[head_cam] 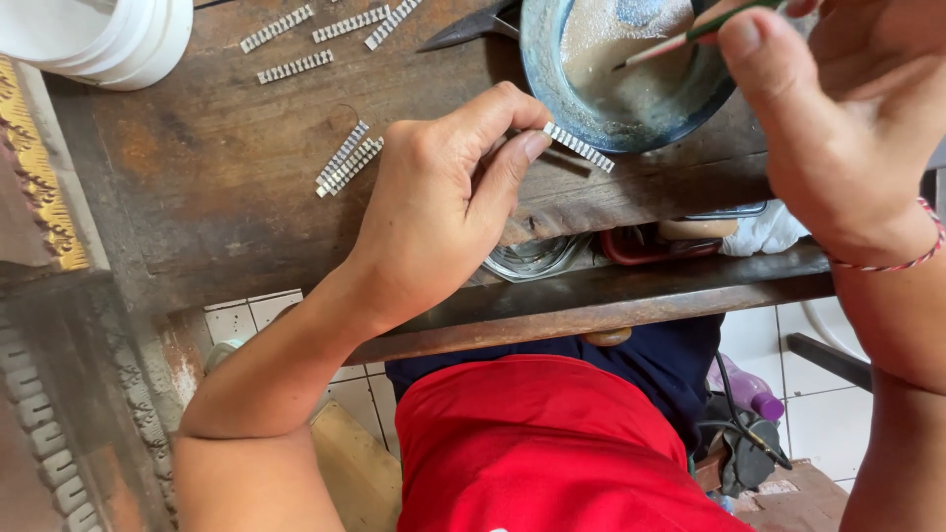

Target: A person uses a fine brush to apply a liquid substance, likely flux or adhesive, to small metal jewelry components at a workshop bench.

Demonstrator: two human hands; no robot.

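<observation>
One small toothed metal strip [579, 147] is pinched between the thumb and fingers of the left hand [443, 202], held just near the rim of the blue bowl [537, 69] of pale paste at the far right of the wooden tabletop [197, 177]. The right hand [838, 118] is closed on a thin green-handled brush [680, 39], its tip in the paste. By my judgement this strip is not yet coated, and the loose strips [348, 160] to the left and at the far edge [296, 66] show no visible coating either, so most appears left.

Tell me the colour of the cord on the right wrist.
Red and white twisted cord, clearest in the head view.
</observation>
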